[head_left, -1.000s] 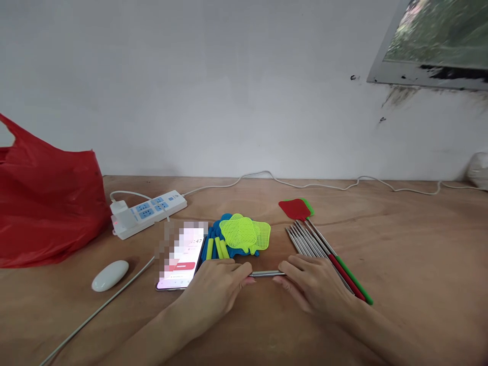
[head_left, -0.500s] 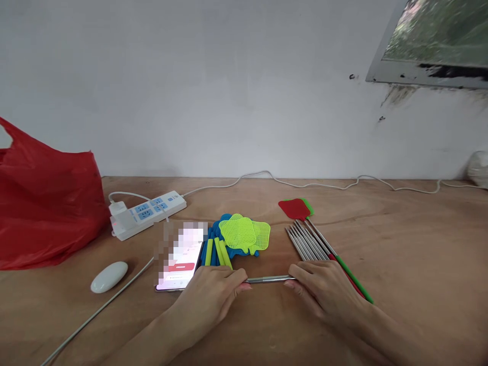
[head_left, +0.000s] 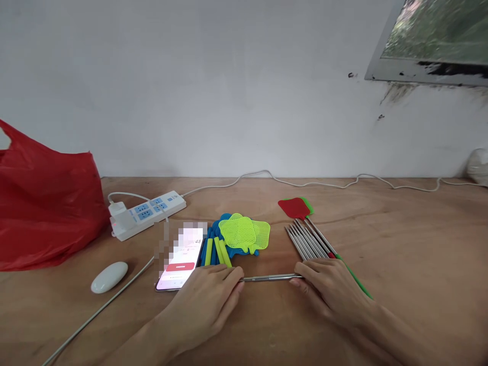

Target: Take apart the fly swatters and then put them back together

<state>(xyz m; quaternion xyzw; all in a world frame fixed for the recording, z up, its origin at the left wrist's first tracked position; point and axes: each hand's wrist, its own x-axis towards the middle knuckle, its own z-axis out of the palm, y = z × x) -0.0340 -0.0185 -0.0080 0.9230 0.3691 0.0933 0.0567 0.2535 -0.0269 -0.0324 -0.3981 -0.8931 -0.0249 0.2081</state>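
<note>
A thin telescopic metal rod (head_left: pixel 270 278) lies level just above the wooden table (head_left: pixel 412 244). My left hand (head_left: pixel 208 300) pinches its left end and my right hand (head_left: pixel 330 288) pinches its right end. Behind the rod sits a pile of yellow-green and blue swatter heads (head_left: pixel 240 235). To the right of that pile lies a row of several bare metal rods (head_left: pixel 305 241). Beside them rest finished swatters with red and green heads (head_left: pixel 296 207); my right hand covers part of their handles.
A lit phone (head_left: pixel 179 262) lies by my left hand. A white power strip (head_left: pixel 147 213), its cable and a white oval object (head_left: pixel 109 276) are on the left. A red plastic bag (head_left: pixel 46 208) fills the far left. The wall stands behind.
My hands have drawn apart along the rod, my right one sliding right, and more of the rod shows between them now.
</note>
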